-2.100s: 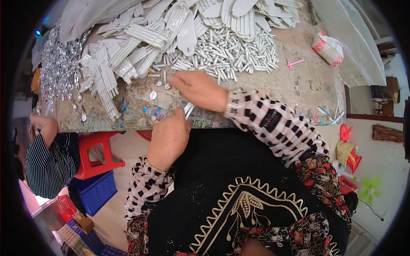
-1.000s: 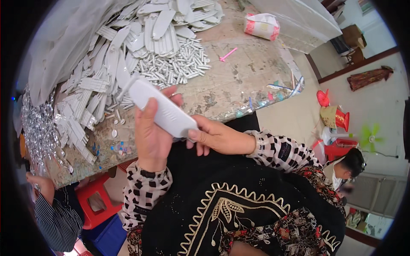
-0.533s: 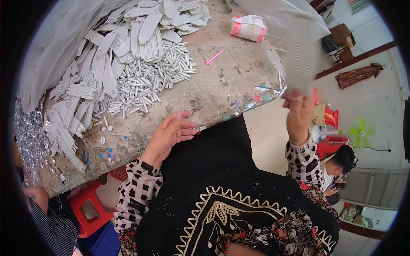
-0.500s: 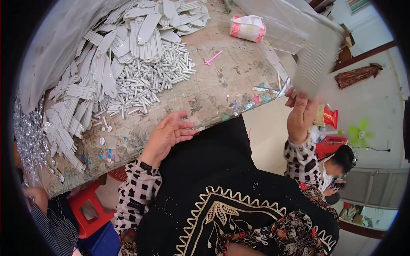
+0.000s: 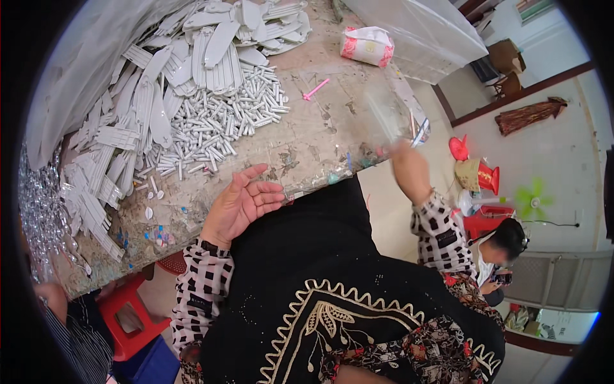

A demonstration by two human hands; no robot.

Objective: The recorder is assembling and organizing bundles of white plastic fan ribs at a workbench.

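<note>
My left hand (image 5: 242, 203) hangs just off the table's near edge, palm turned up, fingers apart and holding nothing. At the right, my right hand (image 5: 410, 171) is closed on a flat pale plastic piece (image 5: 385, 116), smeared by motion over the table's right corner. Slots across this piece show in the earlier frame. On the table, left of both hands, lie a heap of small white rods (image 5: 220, 121) and a pile of long, rounded white plastic slats (image 5: 153, 96). A pink stick (image 5: 316, 89) lies beyond my hands.
A tissue pack (image 5: 367, 47) sits near the worn table's (image 5: 300, 150) far right edge. Silvery strands (image 5: 45, 211) hang at the far left. Below are a red stool (image 5: 131, 317) and another person's arm (image 5: 54, 301). Another person (image 5: 502, 249) is at the right, near a green fan (image 5: 535, 200).
My right hand has swung left and down, carrying the flat pale plastic piece from beyond the table's right side to over its corner. My left hand has shifted slightly and turned palm up.
</note>
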